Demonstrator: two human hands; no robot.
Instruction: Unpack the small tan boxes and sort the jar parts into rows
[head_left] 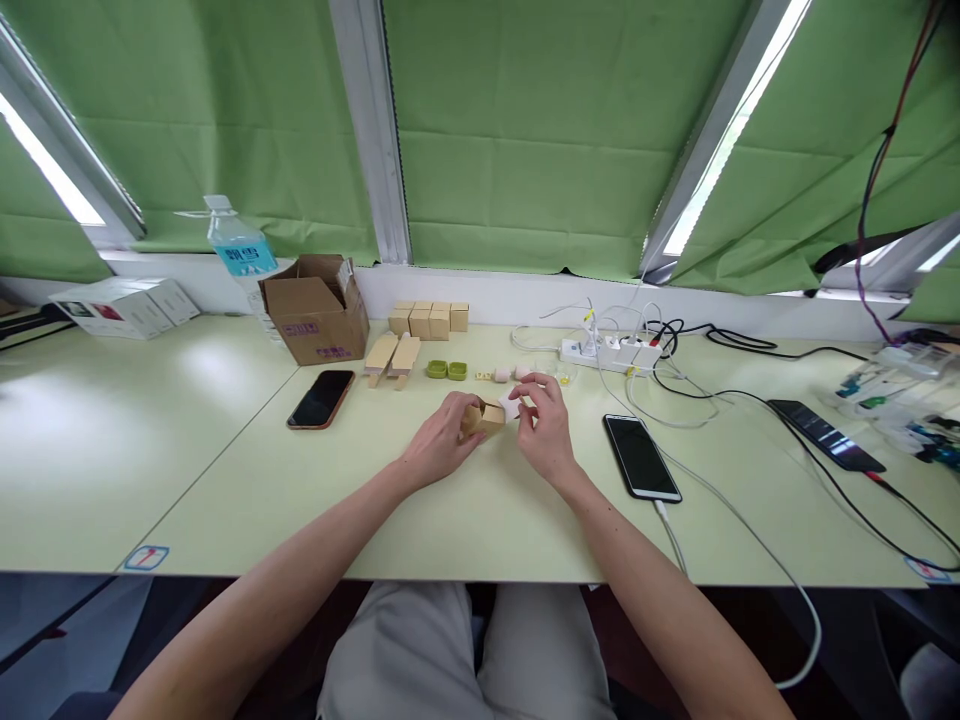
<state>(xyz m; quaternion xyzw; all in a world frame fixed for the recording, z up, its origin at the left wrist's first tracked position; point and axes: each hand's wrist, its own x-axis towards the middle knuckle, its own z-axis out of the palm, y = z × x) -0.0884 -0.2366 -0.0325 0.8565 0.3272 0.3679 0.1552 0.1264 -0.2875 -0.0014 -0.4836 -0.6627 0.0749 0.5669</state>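
My left hand is wrapped around a small kraft cardboard box low over the table. At the box's right side, my right hand pinches a small whitish-pink flap or card; whether it is joined to the box I cannot tell. Just beyond lie small pink cylindrical pieces and two green square trays. Flat, unfolded kraft box pieces rest in two stacks to the left. Behind them stands a row of several closed small kraft boxes.
An open brown carton and a water bottle stand at back left. Phones lie left, right and far right. A power strip with tangled cables sits at back right, near a clear plastic container.
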